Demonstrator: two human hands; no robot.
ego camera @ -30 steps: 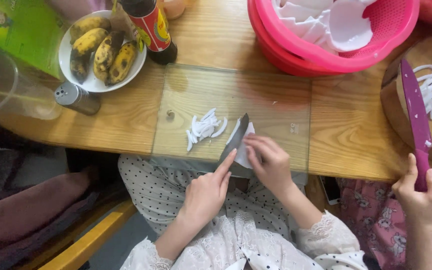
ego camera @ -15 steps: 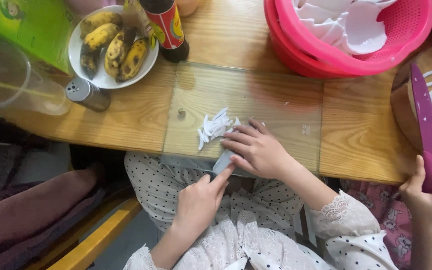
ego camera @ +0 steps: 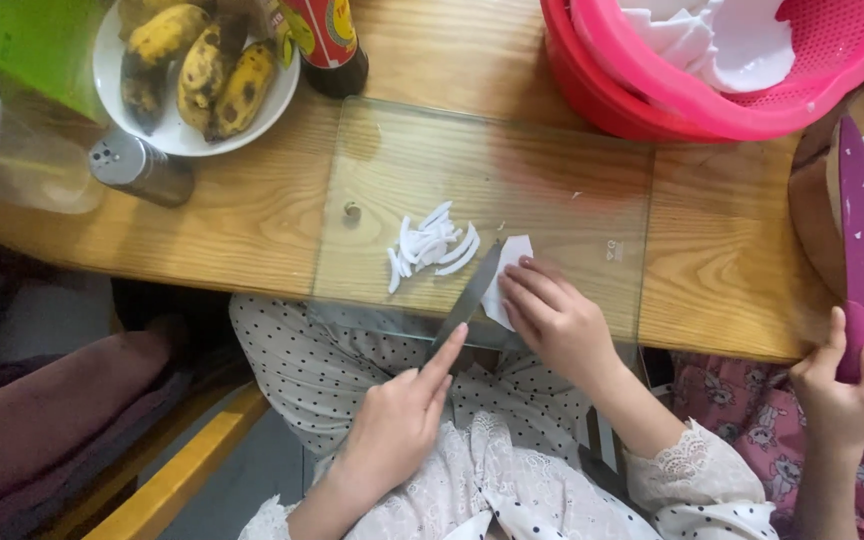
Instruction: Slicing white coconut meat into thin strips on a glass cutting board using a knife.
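- The left hand (ego camera: 392, 425) is closed around the handle of a knife (ego camera: 469, 302), forefinger stretched along its spine; the grey blade angles up and to the right onto a clear glass cutting board (ego camera: 572, 200).
- The right hand (ego camera: 557, 320) lies flat, fingers (ego camera: 527, 285) slightly curled, pressing a white piece (ego camera: 508, 275) against the board just right of the blade, which touches it.
- A small heap of thin white slices (ego camera: 432, 248) lies on the board just left of the blade.
- The board rests on a wooden table (ego camera: 242, 215), overhanging its near edge.
- Far left stand a white plate of spotted bananas (ego camera: 197, 75), a metal shaker (ego camera: 137, 170) and a dark bottle (ego camera: 327, 45).
- Far right, a pink colander (ego camera: 752, 70) holds white pieces.
- At the right edge another person's hand (ego camera: 837, 375) grips a magenta knife (ego camera: 857, 230) over a round wooden board (ego camera: 817, 215).
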